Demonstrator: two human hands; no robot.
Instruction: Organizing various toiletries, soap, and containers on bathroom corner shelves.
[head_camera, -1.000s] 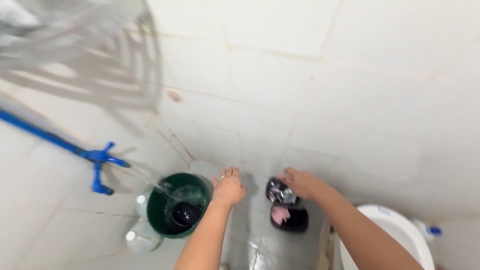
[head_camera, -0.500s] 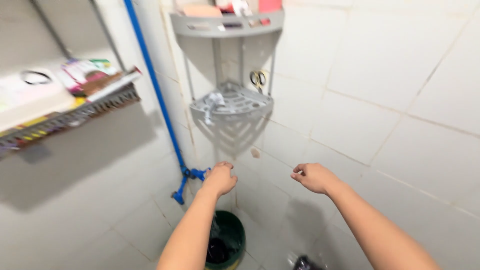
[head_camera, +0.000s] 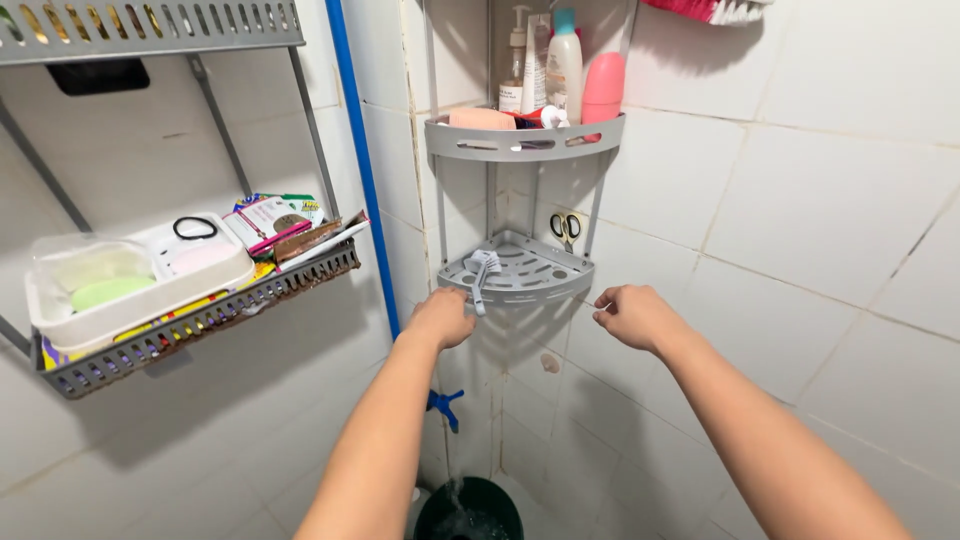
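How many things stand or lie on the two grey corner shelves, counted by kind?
Bottles on the upper corner shelf: 3 (clear pump bottle, white bottle, pink bottle)
Pink soap bars: 1
Small brushes, on the lower corner shelf: 1 (brush)
Total: 5
A small red and white item beside the soap is too hidden to name.

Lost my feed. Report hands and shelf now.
Left hand at lower corner shelf rim, by small grey brush. Right hand loosely curled, empty, off the shelf. Nothing in between.
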